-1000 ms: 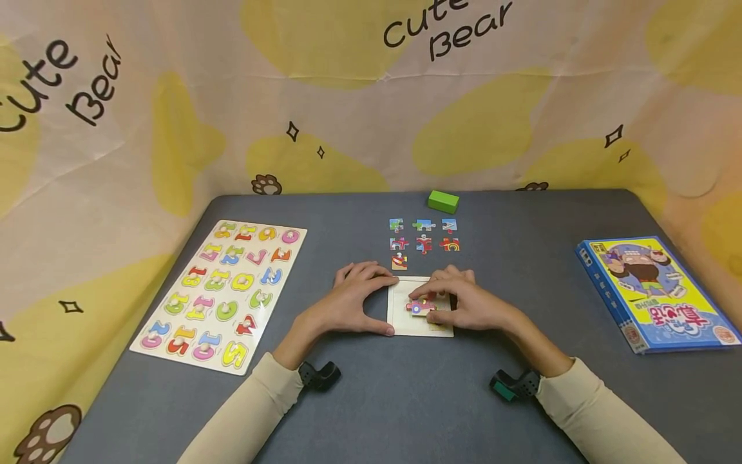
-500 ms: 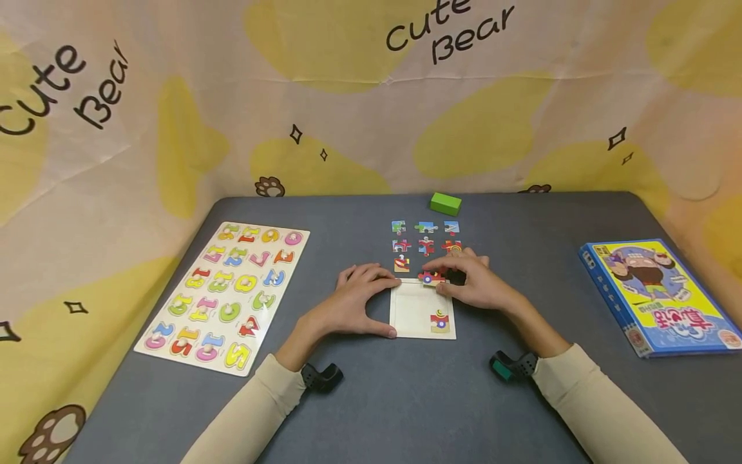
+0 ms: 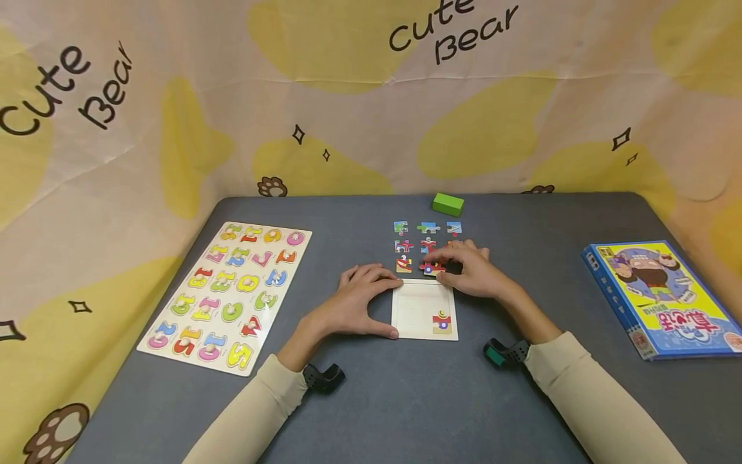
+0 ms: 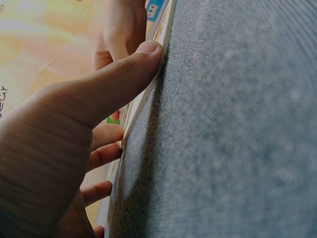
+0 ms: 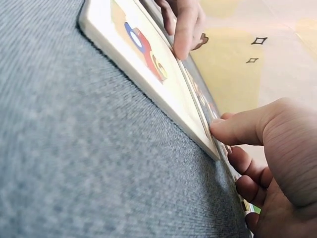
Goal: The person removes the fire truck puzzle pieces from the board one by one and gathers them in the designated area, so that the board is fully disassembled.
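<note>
A small square puzzle tray [image 3: 414,309] lies on the table in the head view, with one jigsaw piece [image 3: 442,323] in its near right corner. My left hand [image 3: 362,303] rests at the tray's left side, its thumb at the near corner and its index finger at the far one. Just beyond the tray's far edge, my right hand [image 3: 472,270] pinches a red jigsaw piece [image 3: 431,268] between thumb and index finger, low over the table. In the right wrist view the thumb [image 5: 233,130] shows beside the tray's edge; the pinched piece is hidden there.
Loose jigsaw pieces [image 3: 428,228] lie in rows beyond the tray, some partly behind my right hand. A green block [image 3: 448,204] stands at the back. On the left lies a number board [image 3: 263,277]; a blue and yellow box [image 3: 666,303] is at the right.
My right hand has moved away from me, carrying the red piece from over the tray to beyond its far edge, level with the nearest row. The left hand has stayed at the tray.
</note>
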Demonstrator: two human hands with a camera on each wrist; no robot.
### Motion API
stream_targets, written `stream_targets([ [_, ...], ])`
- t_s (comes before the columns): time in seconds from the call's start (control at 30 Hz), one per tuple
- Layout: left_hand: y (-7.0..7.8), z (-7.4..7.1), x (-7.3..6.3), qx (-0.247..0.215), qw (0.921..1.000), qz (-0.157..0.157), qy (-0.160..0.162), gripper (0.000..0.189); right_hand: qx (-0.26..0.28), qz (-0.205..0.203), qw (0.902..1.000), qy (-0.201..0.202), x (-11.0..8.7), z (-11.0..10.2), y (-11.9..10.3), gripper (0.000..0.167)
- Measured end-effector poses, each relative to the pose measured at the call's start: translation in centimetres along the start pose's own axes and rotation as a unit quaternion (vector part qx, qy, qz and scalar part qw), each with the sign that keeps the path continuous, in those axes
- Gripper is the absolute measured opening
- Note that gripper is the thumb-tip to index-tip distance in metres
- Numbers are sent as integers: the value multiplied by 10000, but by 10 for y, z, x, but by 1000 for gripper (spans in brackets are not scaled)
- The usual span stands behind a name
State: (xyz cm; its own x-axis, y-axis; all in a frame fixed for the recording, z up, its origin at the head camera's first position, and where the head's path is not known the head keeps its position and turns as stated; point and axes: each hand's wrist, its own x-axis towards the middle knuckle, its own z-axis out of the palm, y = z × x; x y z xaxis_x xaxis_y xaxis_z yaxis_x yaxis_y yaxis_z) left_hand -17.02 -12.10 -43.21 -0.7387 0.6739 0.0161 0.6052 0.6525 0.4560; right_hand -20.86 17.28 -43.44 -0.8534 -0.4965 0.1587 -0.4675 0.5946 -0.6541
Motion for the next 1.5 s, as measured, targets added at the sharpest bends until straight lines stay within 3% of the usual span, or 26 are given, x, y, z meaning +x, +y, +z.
stream_targets([
  [0.4, 0, 0, 0, -18, 10000, -27, 3, 88, -324, 365, 9987, -115, 7, 2, -5, 40],
  [0.8, -1, 0, 0, -28, 10000, -18, -8, 88, -308, 457, 9984, -116, 8, 2, -9, 41],
  [1.2, -1, 0, 0, -27, 10000, 9, 4, 88, -378, 520, 9949, 778, -1, 5, -2, 28],
  [1.5, -1, 0, 0, 8, 10000, -37, -30, 88, -564, 654, 9924, 877, 0, 7, -3, 26],
])
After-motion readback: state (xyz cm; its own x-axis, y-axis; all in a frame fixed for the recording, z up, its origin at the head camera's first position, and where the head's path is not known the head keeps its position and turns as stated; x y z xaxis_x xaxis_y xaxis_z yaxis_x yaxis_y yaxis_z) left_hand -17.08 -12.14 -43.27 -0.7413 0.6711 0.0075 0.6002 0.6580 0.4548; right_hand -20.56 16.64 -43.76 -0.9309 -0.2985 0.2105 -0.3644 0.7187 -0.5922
